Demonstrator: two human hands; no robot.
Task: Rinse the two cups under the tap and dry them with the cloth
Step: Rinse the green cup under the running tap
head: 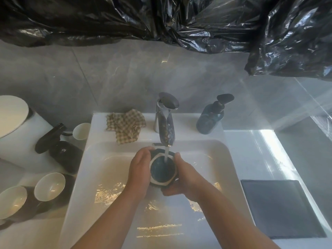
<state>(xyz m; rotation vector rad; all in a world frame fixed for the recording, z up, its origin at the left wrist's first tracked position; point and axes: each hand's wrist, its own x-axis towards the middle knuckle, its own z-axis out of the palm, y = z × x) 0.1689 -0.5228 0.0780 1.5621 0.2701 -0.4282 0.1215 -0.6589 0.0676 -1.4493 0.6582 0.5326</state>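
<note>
Crumpled black plastic sheeting [179, 20] hangs across the top of the view, over a grey wall. Below it a white tabletop [255, 151] carries a wide white sink [228, 159], whose basin holds shallow water with bright glints on it. On the right of the tabletop lies a flat dark mat [280, 207], well apart from the sink's rim. At the far left stands a white lidded bin [16, 123], and just beside it a black spray bottle [59, 150] lies tilted against the sink's left edge. In front of that bottle two dark cups with pale insides [32, 196] lie on their sides, mouths facing the camera, touching each other; a white mug [81, 131] sits behind the spray bottle near the sink's back corner. A chrome tap [166, 121] rises from the sink's back ledge, and a thin stream of water [166, 155] runs from its spout. To its right on the ledge stands a dark blue pump bottle [210, 119]; to its left lies a crumpled checked cloth [125, 125], untouched. Over the middle of the basin, directly under the spout, is a dark cup with a pale angular rim [162, 169], upright and filling with water. The left hand [140, 169] wraps its left side and the right hand [181, 178] cradles its right side and base, both closed around it.
</note>
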